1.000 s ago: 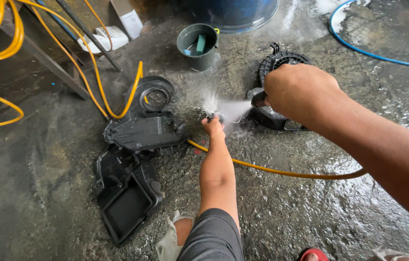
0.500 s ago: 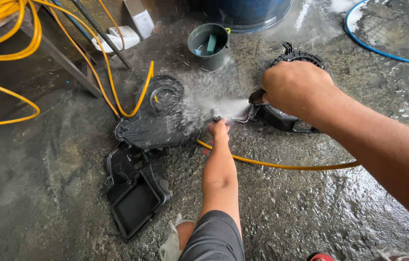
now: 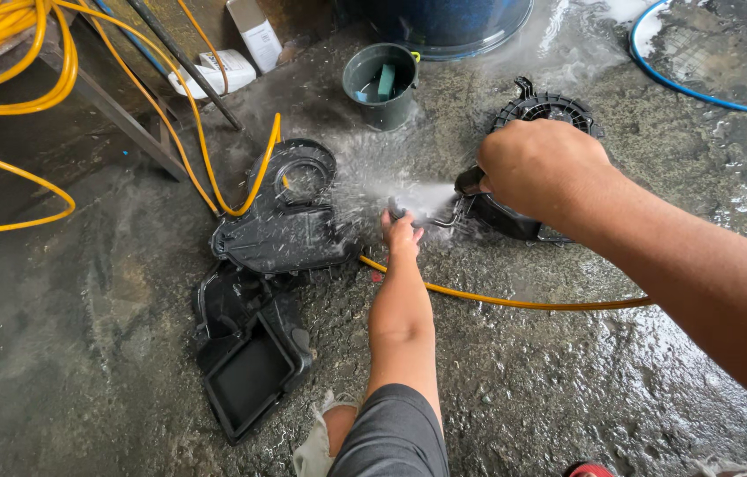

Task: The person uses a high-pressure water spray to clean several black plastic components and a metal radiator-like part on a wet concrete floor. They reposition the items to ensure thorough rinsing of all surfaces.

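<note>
Down on the wet concrete floor (image 3: 515, 389), the left hand (image 3: 402, 235) is closed around a spray nozzle (image 3: 396, 212) fed by a yellow hose (image 3: 515, 302), and a white fan of water leaves it toward the right. The right hand (image 3: 539, 168) is clamped over the near rim of a round black blower housing (image 3: 543, 108), steadying it. Half a second back the jet spread wider, with mist up toward the bucket; now it is narrower and lands close against the housing's side, while the right hand has kept its hold. As a judgement, the rinsing has moved from the open floor onto the part itself.

That housing is ribbed, moulded plastic, glossy with water. Left of the nozzle lies a black scroll-shaped cover (image 3: 283, 228), speckled with droplets, and below it a rectangular black duct piece (image 3: 250, 375) with an open, tray-like mouth. A dull green bucket (image 3: 382, 84) stands toward the floor's far edge, beside a blue drum (image 3: 444, 22). Coiled yellow hose (image 3: 11, 62) fills the far left corner; the concrete is rough, pitted and shining.
</note>
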